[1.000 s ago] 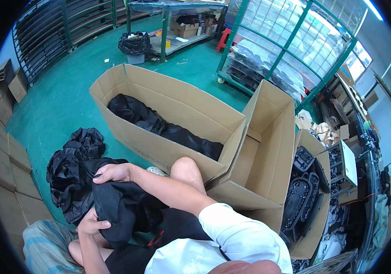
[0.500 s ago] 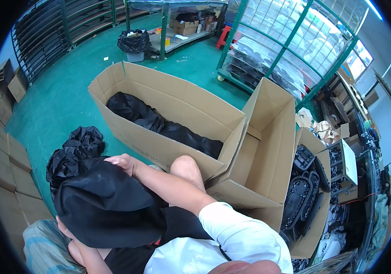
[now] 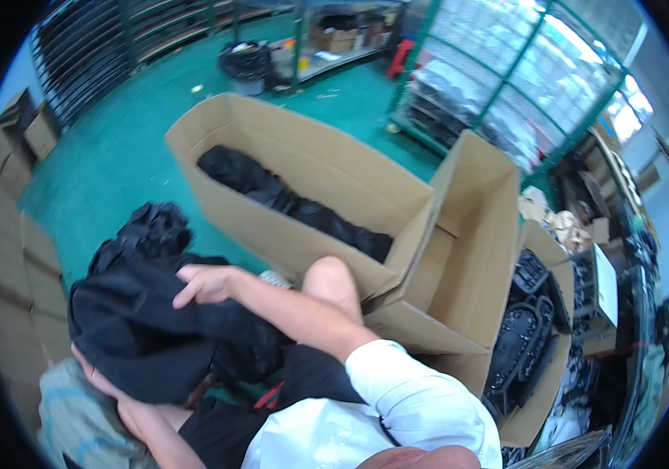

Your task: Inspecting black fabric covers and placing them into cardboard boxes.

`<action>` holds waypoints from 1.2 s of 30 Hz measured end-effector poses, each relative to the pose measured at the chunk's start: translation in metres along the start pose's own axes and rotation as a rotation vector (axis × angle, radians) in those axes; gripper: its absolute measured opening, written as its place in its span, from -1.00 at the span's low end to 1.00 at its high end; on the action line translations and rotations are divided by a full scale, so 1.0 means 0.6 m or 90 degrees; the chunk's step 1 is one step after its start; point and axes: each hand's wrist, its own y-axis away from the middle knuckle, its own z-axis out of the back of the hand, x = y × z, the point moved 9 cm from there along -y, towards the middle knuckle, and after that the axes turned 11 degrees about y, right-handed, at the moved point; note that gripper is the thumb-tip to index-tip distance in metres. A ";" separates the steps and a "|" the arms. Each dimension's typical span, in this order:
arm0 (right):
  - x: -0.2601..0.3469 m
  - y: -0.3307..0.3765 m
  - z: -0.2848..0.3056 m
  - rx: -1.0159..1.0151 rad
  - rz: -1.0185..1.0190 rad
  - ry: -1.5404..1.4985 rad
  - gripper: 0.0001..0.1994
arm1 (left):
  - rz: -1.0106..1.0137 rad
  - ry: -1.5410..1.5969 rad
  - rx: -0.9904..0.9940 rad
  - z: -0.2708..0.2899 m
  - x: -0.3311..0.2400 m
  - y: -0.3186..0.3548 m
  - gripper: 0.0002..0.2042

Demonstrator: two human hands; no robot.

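Note:
A large piece of black fabric [image 3: 139, 328] lies bunched over my lap at the left. My left hand [image 3: 98, 377] grips its near left edge from below, the fingers partly hidden behind the cloth. Above it, my right hand [image 3: 208, 283] reaches across from the right and rests over the top of the fabric, fingers stretched out and slightly blurred. More crumpled black material [image 3: 147, 234] sits just beyond, on the floor side. In front of my knee, a long open cardboard box [image 3: 272, 133] holds a black fabric bundle [image 3: 295, 207] along its bottom.
Beside the long box stands another open cardboard box [image 3: 471, 242]. Farther right, a carton [image 3: 541, 391] holds black moulded parts [image 3: 518, 336]. Stacked cartons [image 3: 18, 250] line the left. A green mesh cart [image 3: 499, 94], a black-bagged bin [image 3: 248, 66] and shelving stand behind.
The black fabric has shifted slightly left and is folded lower. My right hand's fingers have moved from the cloth's far edge to over its top. The whole view has shifted a little.

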 end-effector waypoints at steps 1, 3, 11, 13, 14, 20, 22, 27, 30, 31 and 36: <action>0.002 0.002 0.008 0.016 0.002 -0.036 -0.51 | 0.099 -0.047 0.285 -0.042 0.024 0.015 -0.46; 0.023 0.020 0.029 -0.020 -0.040 -0.051 -0.52 | -0.087 -0.084 0.083 0.119 -0.074 -0.008 -0.48; 0.103 0.102 0.125 -0.086 0.253 -0.055 -0.57 | 0.044 0.181 -0.013 0.143 -0.003 -0.006 -0.59; 0.073 0.087 0.145 -0.083 0.258 -0.151 -0.59 | 0.036 0.160 -0.048 0.159 -0.001 -0.007 -0.59; 0.066 0.082 0.147 -0.073 0.267 -0.254 -0.60 | 0.028 0.147 -0.037 0.142 -0.005 -0.004 -0.59; 0.076 0.088 0.128 -0.066 0.242 -0.240 -0.65 | 0.050 0.132 0.033 0.185 -0.025 -0.004 -0.52; 0.083 0.100 0.110 -0.007 0.242 -0.199 -0.61 | 0.046 0.104 0.033 0.182 -0.024 0.018 -0.51; 0.072 0.097 0.022 0.096 0.067 -0.045 -0.44 | 0.082 0.117 0.052 0.208 -0.023 0.063 -0.46; 0.002 0.122 -0.034 0.090 -0.096 -0.040 -0.45 | -0.005 0.017 -0.017 0.217 -0.029 0.107 -0.41; -0.006 0.138 -0.072 0.128 -0.095 0.013 -0.51 | -0.040 -0.030 -0.043 0.213 -0.033 0.118 -0.38; 0.020 0.225 -0.268 0.730 0.181 -0.032 -0.71 | 0.246 -0.002 0.835 0.021 -0.032 0.234 -0.63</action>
